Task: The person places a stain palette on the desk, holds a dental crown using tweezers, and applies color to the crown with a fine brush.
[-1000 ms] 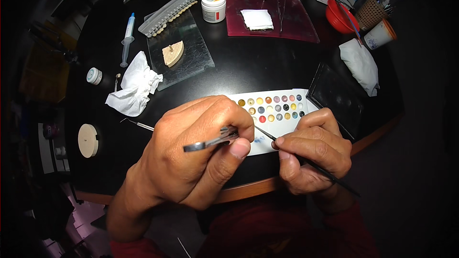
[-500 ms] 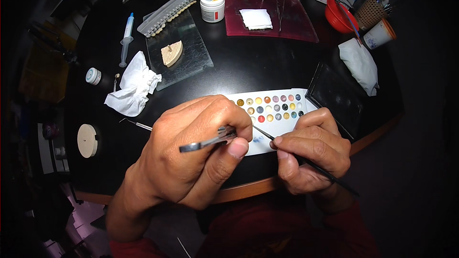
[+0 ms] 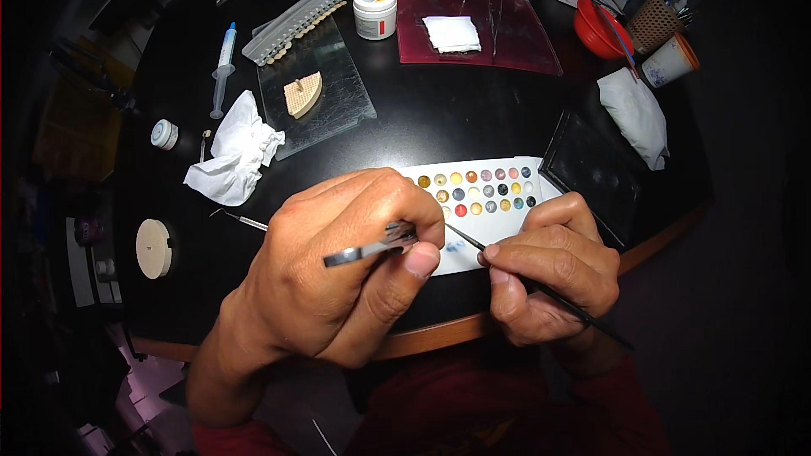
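Observation:
My left hand (image 3: 334, 266) is closed around a curved grey metal instrument (image 3: 359, 253), which looks like tweezers or a clamp. Its far end, and anything it may grip, is hidden behind my fingers. In my right hand (image 3: 557, 266), a thin black brush (image 3: 606, 332) is pinched between thumb and fingers. The brush tip points up and left, close to my left fingertips. Beneath both hands lies a white palette (image 3: 507, 230) with rows of small coloured wells and a bluish smear on its bare part.
Right of the palette is a dark open lid (image 3: 591, 177). A crumpled white tissue (image 3: 241, 152) and a probe (image 3: 245, 220) lie left. Farther back are a glass slab (image 3: 338, 110) with a honeycomb tray (image 3: 302, 95), a white jar (image 3: 375, 13), a red plate (image 3: 528, 42) and a red bowl (image 3: 598, 29).
The metal instrument in my left hand has turned slightly, its near end shifting a little to the right. Both hands stay almost in place.

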`<state>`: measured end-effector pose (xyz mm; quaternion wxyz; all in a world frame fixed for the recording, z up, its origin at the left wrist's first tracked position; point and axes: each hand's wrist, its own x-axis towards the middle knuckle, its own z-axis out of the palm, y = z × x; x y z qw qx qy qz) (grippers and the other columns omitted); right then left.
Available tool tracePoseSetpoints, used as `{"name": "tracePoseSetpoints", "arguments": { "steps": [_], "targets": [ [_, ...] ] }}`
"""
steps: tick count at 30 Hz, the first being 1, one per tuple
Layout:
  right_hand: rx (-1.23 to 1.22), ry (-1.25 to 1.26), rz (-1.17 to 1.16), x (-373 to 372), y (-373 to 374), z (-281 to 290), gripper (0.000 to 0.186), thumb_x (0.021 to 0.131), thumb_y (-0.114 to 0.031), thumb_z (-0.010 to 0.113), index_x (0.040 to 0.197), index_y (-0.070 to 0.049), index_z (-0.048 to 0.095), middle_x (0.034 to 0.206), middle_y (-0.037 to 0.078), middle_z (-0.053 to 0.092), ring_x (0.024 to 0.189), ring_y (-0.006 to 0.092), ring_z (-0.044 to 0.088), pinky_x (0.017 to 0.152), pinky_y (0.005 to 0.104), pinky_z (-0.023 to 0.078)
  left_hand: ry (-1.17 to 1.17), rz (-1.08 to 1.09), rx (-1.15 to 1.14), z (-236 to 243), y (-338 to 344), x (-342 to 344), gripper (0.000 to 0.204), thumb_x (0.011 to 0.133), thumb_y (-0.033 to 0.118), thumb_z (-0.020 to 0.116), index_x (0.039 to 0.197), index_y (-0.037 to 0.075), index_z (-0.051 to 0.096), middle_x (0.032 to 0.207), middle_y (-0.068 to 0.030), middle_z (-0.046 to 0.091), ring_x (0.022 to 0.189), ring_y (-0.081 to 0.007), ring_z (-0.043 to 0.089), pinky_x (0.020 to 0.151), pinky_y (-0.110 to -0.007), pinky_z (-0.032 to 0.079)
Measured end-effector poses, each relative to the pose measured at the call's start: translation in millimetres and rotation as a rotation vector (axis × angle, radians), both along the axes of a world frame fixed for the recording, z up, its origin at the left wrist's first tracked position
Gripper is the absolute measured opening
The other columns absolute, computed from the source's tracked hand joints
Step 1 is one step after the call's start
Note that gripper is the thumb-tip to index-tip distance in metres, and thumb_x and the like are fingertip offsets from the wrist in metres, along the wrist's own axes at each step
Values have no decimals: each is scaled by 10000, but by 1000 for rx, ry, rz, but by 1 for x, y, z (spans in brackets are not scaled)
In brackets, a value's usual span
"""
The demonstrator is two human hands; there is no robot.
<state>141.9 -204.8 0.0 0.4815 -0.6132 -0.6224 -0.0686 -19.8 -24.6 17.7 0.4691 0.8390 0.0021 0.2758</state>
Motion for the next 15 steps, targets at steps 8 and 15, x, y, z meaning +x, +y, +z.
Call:
{"name": "tracePoseSetpoints", "arguments": {
  "steps": [8, 15],
  "targets": [
    [-10, -20, 13, -1, 3, -3, 271, 688, 48, 774, 935, -60, 797, 750, 33, 764, 652, 177, 623, 636, 283, 491, -22, -10, 49, -4, 3, 1, 307, 1077, 281, 610, 961, 1, 663, 759, -67, 617, 625, -136, 534, 569, -311, 407],
    [-8, -29, 3, -1, 3, -3, 274, 681, 42, 779, 934, -62, 798, 768, 30, 766, 677, 181, 619, 629, 280, 491, -27, -22, 58, -3, 3, 2, 311, 1075, 282, 616, 959, -3, 666, 781, -72, 638, 626, -142, 540, 565, -315, 413]
  ]
}}
